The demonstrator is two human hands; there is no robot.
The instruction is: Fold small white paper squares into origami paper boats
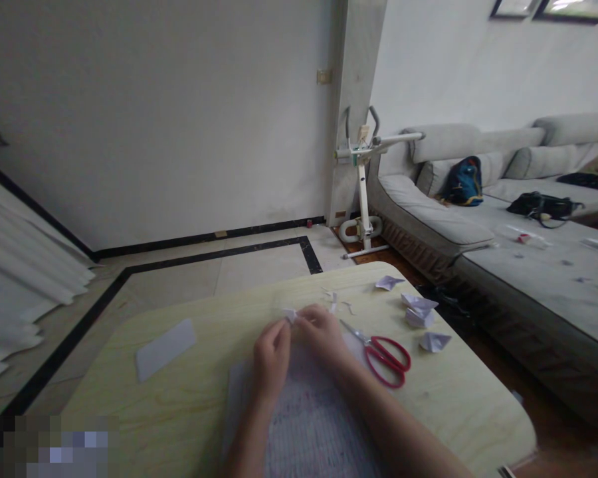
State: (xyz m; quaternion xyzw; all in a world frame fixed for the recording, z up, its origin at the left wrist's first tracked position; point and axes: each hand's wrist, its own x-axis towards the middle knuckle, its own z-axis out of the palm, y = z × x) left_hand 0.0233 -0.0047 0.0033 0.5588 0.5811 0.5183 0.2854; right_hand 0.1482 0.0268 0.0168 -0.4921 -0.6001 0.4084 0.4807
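Note:
My left hand (273, 348) and my right hand (319, 328) meet over the far end of a written-on sheet of paper (313, 425). Pinched between the fingertips of both is a small white piece of paper (290, 315), mostly hidden by the fingers. Beside my right forearm lies a pair of scissors (389, 358) with red handles, its blades pointing to the far left. Thin paper scraps (347, 307) are scattered just beyond my right hand. Several folded paper pieces (420, 309) stand along the table's right side.
A white rectangular card or phone-like slab (165, 348) lies on the left of the wooden table (179, 425). Past the table are an exercise bike (363, 192) and a grey sofa (433, 212) bearing a blue backpack (464, 181) and a black bag (545, 207). A white curtain (20, 265) hangs at left.

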